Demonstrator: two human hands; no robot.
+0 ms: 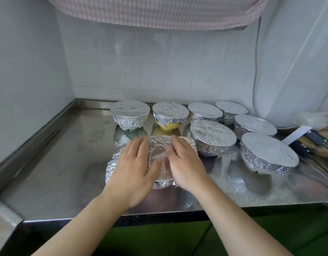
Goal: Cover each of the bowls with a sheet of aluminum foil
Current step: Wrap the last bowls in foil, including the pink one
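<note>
On the steel counter (54, 163), the left hand (133, 167) lies flat with fingers straight on the foil sheet (157, 150) draped over the near bowl (162, 184), gripping nothing. Just right of it the right hand (185, 163) presses the same sheet, fingers nearly straight, gripping nothing. Seven foil-covered bowls (213, 135) stand far and right of it, from the green-based one (130, 111) to the nearest right one (268, 152).

Eight foil-covered bowls (130, 115), two hands (133, 169).
</note>
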